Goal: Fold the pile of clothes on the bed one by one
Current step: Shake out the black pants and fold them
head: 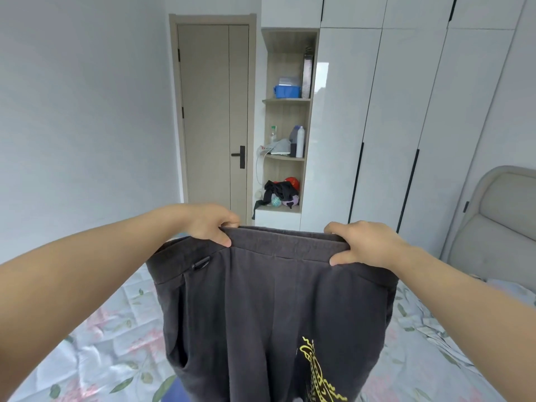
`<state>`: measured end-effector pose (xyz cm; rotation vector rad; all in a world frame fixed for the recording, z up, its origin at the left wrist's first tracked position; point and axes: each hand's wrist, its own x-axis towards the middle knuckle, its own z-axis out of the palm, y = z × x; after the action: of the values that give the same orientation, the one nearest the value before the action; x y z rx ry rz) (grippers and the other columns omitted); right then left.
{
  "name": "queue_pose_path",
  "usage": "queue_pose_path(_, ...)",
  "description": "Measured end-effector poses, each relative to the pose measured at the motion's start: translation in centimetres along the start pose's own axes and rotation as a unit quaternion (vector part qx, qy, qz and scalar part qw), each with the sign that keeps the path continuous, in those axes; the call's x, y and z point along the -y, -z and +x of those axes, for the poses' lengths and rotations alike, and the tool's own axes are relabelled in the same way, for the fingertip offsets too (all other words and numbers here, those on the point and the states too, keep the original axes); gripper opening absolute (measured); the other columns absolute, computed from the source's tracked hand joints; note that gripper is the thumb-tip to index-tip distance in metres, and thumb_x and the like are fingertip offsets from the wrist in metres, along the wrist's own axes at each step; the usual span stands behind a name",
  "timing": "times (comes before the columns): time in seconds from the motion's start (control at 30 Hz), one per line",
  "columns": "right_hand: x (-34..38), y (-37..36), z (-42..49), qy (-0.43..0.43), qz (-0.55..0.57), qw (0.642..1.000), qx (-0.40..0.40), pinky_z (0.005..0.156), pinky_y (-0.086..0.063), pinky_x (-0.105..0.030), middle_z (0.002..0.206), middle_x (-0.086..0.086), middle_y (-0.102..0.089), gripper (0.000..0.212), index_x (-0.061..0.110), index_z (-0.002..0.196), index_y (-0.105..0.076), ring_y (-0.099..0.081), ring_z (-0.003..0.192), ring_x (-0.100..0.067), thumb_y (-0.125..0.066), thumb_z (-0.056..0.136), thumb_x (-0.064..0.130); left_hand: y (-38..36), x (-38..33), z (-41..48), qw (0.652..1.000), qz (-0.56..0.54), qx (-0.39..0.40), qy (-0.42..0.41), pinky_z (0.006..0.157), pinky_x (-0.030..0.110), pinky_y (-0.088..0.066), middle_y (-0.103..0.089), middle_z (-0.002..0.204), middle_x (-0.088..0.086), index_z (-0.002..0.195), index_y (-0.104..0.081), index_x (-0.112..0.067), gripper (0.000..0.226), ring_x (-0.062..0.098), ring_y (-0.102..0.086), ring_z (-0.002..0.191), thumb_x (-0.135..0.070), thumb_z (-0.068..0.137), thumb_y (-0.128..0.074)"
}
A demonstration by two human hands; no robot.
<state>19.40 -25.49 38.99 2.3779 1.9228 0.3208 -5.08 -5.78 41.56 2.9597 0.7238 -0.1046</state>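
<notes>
1. The left hand (210, 224) pinches the top edge of the waistband (282, 242) of a dark grey pair of trousers (261, 320), thumb on the near side and fingers curled over the far side.
2. The right hand (362, 245) grips the same waistband further right in the same way, so the top edge runs nearly taut between the two hands.
3. The trousers hang upright in the air in front of the person, above the bed (101, 329). Their lower part runs out of the bottom of the view.
4. The left corner of the waistband sags outside the left hand's grip. The right side edge drops almost straight down from below the right wrist.
5. A yellow print (319, 372) shows low on the right leg, and a pocket slit (179, 343) opens along the left side edge.
6. The flowered sheet lies bare on either side of the hanging cloth.
7. Beyond the bed stand a closed door (213, 117), an open shelf niche (287, 126) and white wardrobe doors (406, 111), well apart from the hands.
8. A padded headboard (499, 216) closes the right edge of the bed.
</notes>
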Motion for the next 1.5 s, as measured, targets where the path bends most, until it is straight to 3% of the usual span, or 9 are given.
queue_pose_path(0.2, 1.0, -1.2, 0.1, -0.022, -0.066, 0.998, 0.008, 0.068, -0.039, -0.029, 0.087, 0.003, -0.055, 0.027, 0.021, 0.086, -0.043, -0.054, 0.089, -0.021, -0.04, 0.097, 0.046, -1.2, -0.8, -0.1, 0.998, -0.058, -0.021, 0.011, 0.061, 0.028, -0.033, -0.049, 0.077, 0.0, 0.073, -0.039, -0.02, 0.031, 0.017, -0.042, 0.071, -0.01, 0.084, -0.065)
queue_pose_path(0.3, 1.4, -2.4, 0.3, -0.077, 0.033, 0.996, 0.028, 0.07, -0.038, -0.03, 0.106, -0.005, -0.059, 0.012, 0.02, 0.089, -0.041, -0.055, 0.1, -0.026, -0.04, 0.099, 0.027, -1.5, -1.3, -0.2, 0.996, -0.094, 0.003, 0.01, 0.072, 0.028, -0.042, -0.055, 0.094, 0.006, 0.098, -0.047, -0.03, 0.028, 0.019, -0.049, 0.08, -0.01, 0.088, -0.062)
queue_pose_path(0.47, 2.2, -3.4, 0.1, -0.091, 0.055, 0.994, 0.013, 0.072, -0.037, -0.031, 0.105, -0.01, -0.058, 0.023, 0.019, 0.093, -0.035, -0.05, 0.084, -0.027, -0.034, 0.089, -0.004, -1.8, -2.5, -1.0, 0.99, -0.08, 0.09, 0.074, 0.079, 0.022, -0.038, -0.05, 0.111, 0.0, 0.146, -0.022, -0.034, 0.074, 0.014, -0.046, 0.093, -0.011, 0.088, -0.063)
queue_pose_path(0.57, 2.9, -3.8, 0.0, -0.073, 0.026, 0.997, -0.002, 0.085, -0.033, -0.032, 0.094, -0.005, -0.056, 0.028, 0.019, 0.095, -0.036, -0.043, 0.081, -0.022, -0.034, 0.085, -0.007, -3.1, -1.9, -0.8, 0.984, -0.08, 0.131, 0.095, 0.072, 0.021, -0.045, -0.063, 0.109, -0.002, 0.113, -0.057, -0.025, 0.029, 0.014, -0.056, 0.09, -0.016, 0.087, -0.064)
queue_pose_path(0.67, 2.5, -4.4, -0.4, -0.071, 0.039, 0.996, 0.02, 0.094, -0.03, -0.034, 0.077, 0.005, -0.045, 0.025, 0.019, 0.096, -0.036, -0.043, 0.081, -0.022, -0.035, 0.086, -0.003, -4.6, -0.7, -1.1, 0.974, -0.176, 0.097, 0.1, 0.081, 0.03, -0.051, -0.065, 0.092, -0.005, 0.083, -0.062, -0.027, 0.011, 0.02, -0.063, 0.092, -0.017, 0.088, -0.063)
queue_pose_path(0.9, 2.5, -4.1, -1.6, -0.082, 0.089, 0.993, 0.0, 0.066, -0.034, -0.031, 0.073, 0.003, -0.044, 0.007, 0.025, 0.09, -0.031, -0.046, 0.08, -0.026, -0.032, 0.093, 0.019, -5.7, -0.2, -2.1, 0.95, -0.276, 0.077, 0.121, 0.097, 0.028, -0.045, -0.06, 0.117, -0.008, 0.117, -0.057, -0.026, 0.022, 0.014, -0.058, 0.109, -0.022, 0.095, -0.054)
queue_pose_path(1.13, 1.7, -4.8, -2.9, -0.034, 0.04, 0.999, 0.01, 0.067, -0.04, -0.028, 0.083, 0.007, -0.057, 0.046, 0.032, 0.103, -0.049, -0.058, 0.089, -0.018, -0.04, 0.083, 0.073, -6.6, -0.3, -2.8, 0.978, -0.181, 0.075, 0.068, 0.077, 0.026, -0.048, -0.067, 0.092, -0.005, 0.083, -0.061, -0.033, 0.015, 0.015, -0.064, 0.087, -0.037, 0.078, -0.074)
queue_pose_path(1.37, 1.4, -5.9, -2.4, -0.029, 0.038, 0.998, 0.032, 0.067, -0.043, -0.029, 0.08, 0.007, -0.053, 0.037, 0.027, 0.076, -0.047, -0.051, 0.082, -0.015, -0.043, 0.09, 0.061, -8.0, -0.7, -2.7, 0.974, -0.187, 0.106, 0.073, 0.078, 0.018, -0.044, -0.063, 0.089, -0.018, 0.078, -0.063, -0.034, 0.009, 0.006, -0.06, 0.088, -0.032, 0.087, -0.065)
queue_pose_path(1.5, 0.9, -6.5, -2.6, -0.033, 0.212, 0.976, 0.046, 0.074, -0.045, -0.03, 0.075, 0.006, -0.058, 0.034, 0.016, 0.075, -0.056, -0.055, 0.077, -0.014, -0.056, 0.09, 0.046, -8.4, -0.3, -3.3, 0.951, -0.285, 0.091, 0.084, 0.082, 0.022, -0.05, -0.072, 0.092, -0.01, 0.089, -0.068, -0.025, 0.004, 0.01, -0.067, 0.091, -0.027, 0.088, -0.064)
